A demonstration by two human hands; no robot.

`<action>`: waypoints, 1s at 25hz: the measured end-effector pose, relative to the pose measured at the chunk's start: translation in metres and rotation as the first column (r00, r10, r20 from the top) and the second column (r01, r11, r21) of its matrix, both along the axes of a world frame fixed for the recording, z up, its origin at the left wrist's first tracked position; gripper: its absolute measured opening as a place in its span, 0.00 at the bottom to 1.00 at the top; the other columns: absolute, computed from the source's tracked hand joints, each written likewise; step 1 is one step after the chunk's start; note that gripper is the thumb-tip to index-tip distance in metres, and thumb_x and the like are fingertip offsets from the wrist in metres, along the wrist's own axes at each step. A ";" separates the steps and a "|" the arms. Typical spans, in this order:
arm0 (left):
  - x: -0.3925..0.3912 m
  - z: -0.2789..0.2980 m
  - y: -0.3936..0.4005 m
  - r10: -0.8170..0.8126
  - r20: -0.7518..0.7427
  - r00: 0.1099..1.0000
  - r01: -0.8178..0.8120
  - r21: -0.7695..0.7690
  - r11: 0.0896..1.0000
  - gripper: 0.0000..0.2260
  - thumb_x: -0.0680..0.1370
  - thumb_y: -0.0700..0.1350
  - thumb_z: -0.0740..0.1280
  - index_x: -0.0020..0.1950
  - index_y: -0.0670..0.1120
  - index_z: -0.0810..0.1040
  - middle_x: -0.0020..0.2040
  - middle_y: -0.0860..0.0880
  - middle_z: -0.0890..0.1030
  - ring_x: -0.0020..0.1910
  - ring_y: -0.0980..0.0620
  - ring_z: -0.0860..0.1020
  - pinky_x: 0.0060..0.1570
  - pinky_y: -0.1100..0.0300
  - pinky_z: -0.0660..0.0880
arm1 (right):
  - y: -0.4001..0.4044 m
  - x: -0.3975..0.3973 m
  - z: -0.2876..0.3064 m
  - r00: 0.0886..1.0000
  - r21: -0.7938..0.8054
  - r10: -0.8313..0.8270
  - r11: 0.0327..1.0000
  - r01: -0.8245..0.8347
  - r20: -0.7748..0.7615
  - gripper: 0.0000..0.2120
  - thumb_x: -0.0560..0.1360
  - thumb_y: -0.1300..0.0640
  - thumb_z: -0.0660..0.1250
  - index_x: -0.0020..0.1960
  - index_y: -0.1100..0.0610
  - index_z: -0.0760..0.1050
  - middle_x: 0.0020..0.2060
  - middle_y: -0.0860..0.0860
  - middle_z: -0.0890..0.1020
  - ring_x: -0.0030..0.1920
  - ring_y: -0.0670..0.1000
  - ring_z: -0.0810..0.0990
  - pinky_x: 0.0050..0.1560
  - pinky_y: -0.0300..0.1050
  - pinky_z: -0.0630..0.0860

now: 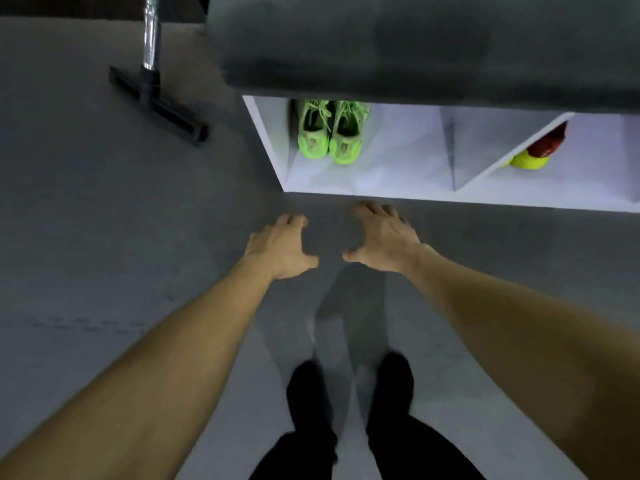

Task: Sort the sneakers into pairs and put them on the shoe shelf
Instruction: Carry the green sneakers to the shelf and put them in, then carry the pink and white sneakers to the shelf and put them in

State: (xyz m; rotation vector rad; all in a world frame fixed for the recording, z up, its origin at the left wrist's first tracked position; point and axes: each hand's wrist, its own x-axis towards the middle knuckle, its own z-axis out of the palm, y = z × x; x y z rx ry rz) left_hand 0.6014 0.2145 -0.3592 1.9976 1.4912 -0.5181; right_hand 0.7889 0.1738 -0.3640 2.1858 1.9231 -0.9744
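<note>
A pair of neon green sneakers (329, 133) stands side by side, heels toward me, in the left compartment of the white shoe shelf (398, 194). A red and yellow sneaker (540, 150) shows partly in a compartment further right, behind a divider. My left hand (282, 249) and my right hand (382, 235) hover over the grey floor just in front of the shelf. Both are empty with fingers spread, palms down. The left compartment has free room to the right of the green pair.
A dark grey cushioned top (415, 46) overhangs the shelf and hides its upper part. A black T-shaped stand foot with a metal pole (156, 95) rests on the floor at the left. My two feet in black (349, 400) stand below the hands.
</note>
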 end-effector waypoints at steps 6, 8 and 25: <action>-0.021 0.157 -0.079 0.023 0.030 0.999 -0.019 -0.127 0.992 0.34 0.69 0.62 0.69 0.72 0.54 0.63 0.70 0.50 0.67 0.65 0.45 0.72 0.60 0.48 0.70 | -0.083 -0.009 0.158 0.999 -0.152 0.039 0.987 -0.042 -0.023 0.38 0.66 0.41 0.71 0.72 0.47 0.60 0.71 0.49 0.67 0.70 0.57 0.64 0.66 0.58 0.63; -0.024 0.203 -0.095 0.022 0.022 1.000 -0.019 -0.154 0.988 0.34 0.69 0.63 0.69 0.72 0.53 0.63 0.70 0.50 0.67 0.65 0.45 0.72 0.61 0.47 0.70 | -0.100 -0.009 0.205 0.998 -0.200 0.059 0.978 -0.062 -0.018 0.38 0.67 0.39 0.70 0.73 0.46 0.60 0.71 0.49 0.67 0.70 0.57 0.63 0.67 0.58 0.61; -0.050 0.368 -0.216 0.249 0.055 0.967 -0.225 -0.277 0.934 0.31 0.70 0.60 0.71 0.69 0.48 0.69 0.67 0.46 0.72 0.61 0.46 0.74 0.56 0.53 0.73 | -0.182 -0.006 0.380 0.980 -0.310 0.197 0.930 -0.198 -0.036 0.32 0.70 0.39 0.68 0.70 0.48 0.66 0.67 0.52 0.71 0.66 0.57 0.70 0.66 0.57 0.65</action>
